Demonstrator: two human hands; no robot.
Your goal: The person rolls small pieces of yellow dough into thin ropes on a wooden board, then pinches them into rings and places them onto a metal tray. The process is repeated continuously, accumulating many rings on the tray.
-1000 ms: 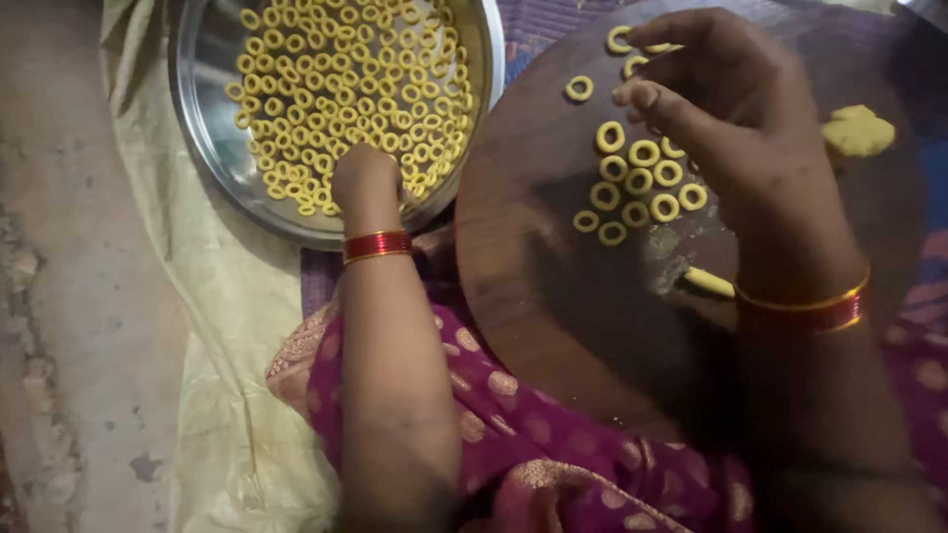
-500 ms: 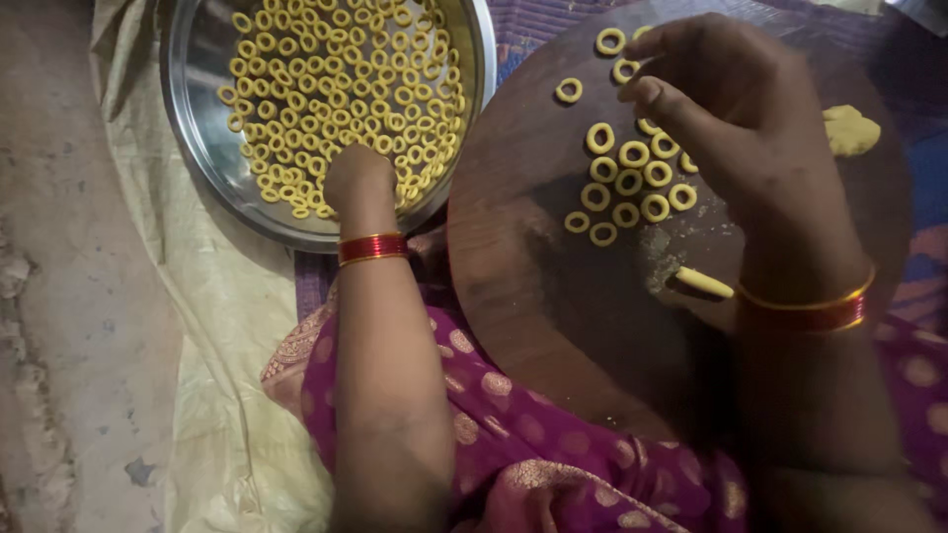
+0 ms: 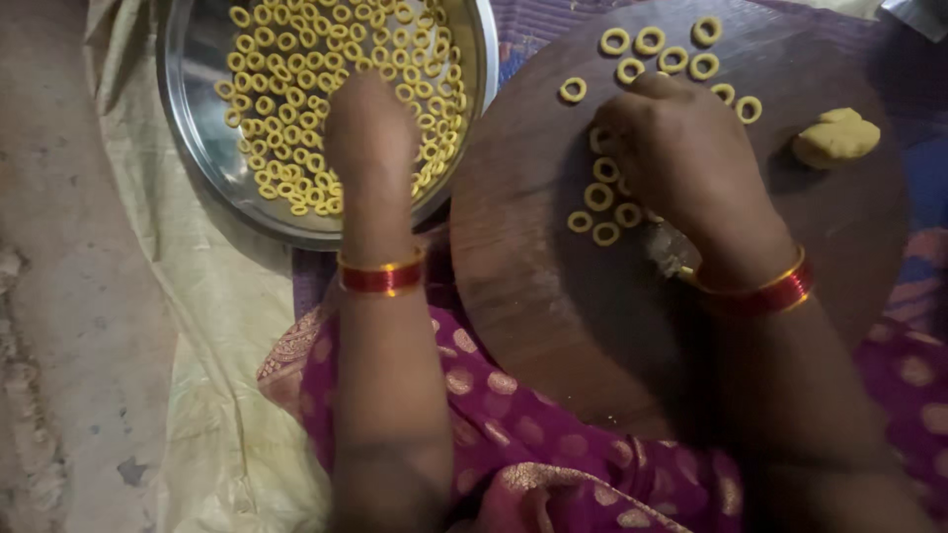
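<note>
My right hand [image 3: 691,168] lies palm down on the round wooden board [image 3: 553,296], fingers curled over a cluster of small yellow dough rings [image 3: 598,196]; whether it pinches any of them I cannot tell, since the back of the hand hides the fingertips. My left hand [image 3: 367,128] reaches into the steel plate [image 3: 197,128], fingers down among the rings [image 3: 296,79] heaped there, and its grip is hidden too.

The rings look soft and light — raw dough, I judge, easy to squash or stretch out of round. I would lift each by its outer edge with two fingertips, or slide a few together, never press on top.

On the board I count about a dozen rings in view: seven or so along the far edge, one alone to their left, some five beside my right hand, with others probably under it. The plate holds far too many to count, well over a hundred. One lump of yellow dough [image 3: 835,136] sits at the board's right edge. A red-and-gold bangle [image 3: 380,274] circles each wrist — two in all.
</note>
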